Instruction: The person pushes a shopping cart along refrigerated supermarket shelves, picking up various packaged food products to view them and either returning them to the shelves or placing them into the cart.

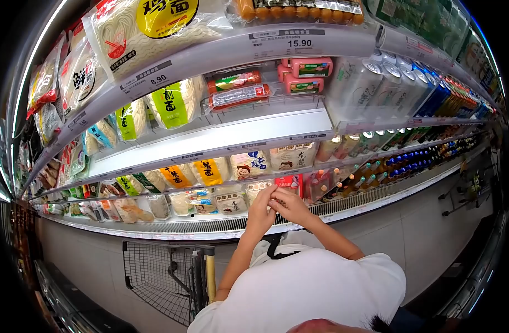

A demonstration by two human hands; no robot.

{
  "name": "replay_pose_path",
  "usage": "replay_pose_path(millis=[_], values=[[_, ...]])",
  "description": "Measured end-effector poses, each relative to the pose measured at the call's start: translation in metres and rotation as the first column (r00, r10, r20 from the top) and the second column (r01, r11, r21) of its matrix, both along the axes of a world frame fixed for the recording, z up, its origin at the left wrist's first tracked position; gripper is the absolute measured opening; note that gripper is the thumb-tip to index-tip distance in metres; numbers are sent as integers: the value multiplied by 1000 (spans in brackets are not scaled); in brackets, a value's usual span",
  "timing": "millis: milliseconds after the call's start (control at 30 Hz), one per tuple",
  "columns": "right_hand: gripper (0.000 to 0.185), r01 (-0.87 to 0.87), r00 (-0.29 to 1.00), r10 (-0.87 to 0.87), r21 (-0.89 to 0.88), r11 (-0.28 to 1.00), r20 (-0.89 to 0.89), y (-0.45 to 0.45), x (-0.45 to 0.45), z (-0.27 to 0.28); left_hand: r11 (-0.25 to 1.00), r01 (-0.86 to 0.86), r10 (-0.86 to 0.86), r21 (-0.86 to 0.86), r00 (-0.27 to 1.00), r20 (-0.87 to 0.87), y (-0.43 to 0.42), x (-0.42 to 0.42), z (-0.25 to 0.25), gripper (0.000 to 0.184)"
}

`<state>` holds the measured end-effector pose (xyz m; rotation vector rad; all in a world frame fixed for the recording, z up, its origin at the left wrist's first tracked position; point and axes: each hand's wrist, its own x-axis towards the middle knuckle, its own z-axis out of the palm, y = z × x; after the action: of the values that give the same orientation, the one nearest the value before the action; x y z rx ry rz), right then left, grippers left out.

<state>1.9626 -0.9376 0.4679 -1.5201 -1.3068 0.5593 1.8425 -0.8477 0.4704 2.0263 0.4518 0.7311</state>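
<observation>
My left hand (261, 208) and my right hand (290, 204) meet in front of my chest, fingers curled and touching. Whether anything small lies between them is hidden. Both hands appear in front of the lowest shelf of a chilled display. Just behind them are a white food pack (258, 190) and a red pack (293, 181). To their left sits a pale bag with dark print (231, 202). On the shelf above stand a white pouch with a cartoon figure (248, 165) and an orange-labelled noodle bag (208, 171).
A wire shopping cart (160, 277) with a yellow handle (210, 275) stands at my left. Higher shelves hold noodle bags (174, 102), red-wrapped sausages (239, 95) and pink packs (304, 85). Cans (371, 83) and several bottles (376, 177) line the right side.
</observation>
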Motion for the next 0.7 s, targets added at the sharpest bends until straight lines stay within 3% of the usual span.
replay_pose_path(millis=[133,200,300,367,400,433,467,500,567,633,700], values=[[25,-3,999,0,-89,996,-38,-2,-3,1,1000,-2,2,10,1000,-19,0,-2,-4,54],[25,19,1000,-19,-52,998,-1,0,1,-7,1000,6,-6,4,1000,-23,2,0,-6,53],[29,63,998,-61,-67,996,25,-1,14,-5,996,31,-38,-85,996,-76,11,10,-31,55],[32,90,996,-89,-119,989,15,-4,22,-11,931,-1,-4,-366,1000,-12,22,24,-58,62],[38,195,980,-197,-53,979,-16,-3,26,-25,901,-11,4,-433,1000,-17,31,32,-68,70],[44,301,952,-300,9,954,-54,-3,30,-36,901,-8,0,-433,1000,-18,39,42,-80,70],[60,342,925,-347,-54,938,-157,-5,35,-44,916,-65,74,-396,997,7,46,52,-88,71],[60,347,923,-351,-52,936,-156,-6,41,-52,924,-125,148,-360,988,37,53,63,-95,72],[73,587,804,-583,5,810,121,-6,53,-71,940,-173,180,-294,984,-3,64,81,-84,73],[80,594,804,-589,-46,803,80,-4,65,-77,970,-180,170,-165,983,-74,75,102,-76,75],[82,684,725,-684,32,729,86,3,74,-74,964,-200,199,-176,980,-24,84,125,-77,77]])
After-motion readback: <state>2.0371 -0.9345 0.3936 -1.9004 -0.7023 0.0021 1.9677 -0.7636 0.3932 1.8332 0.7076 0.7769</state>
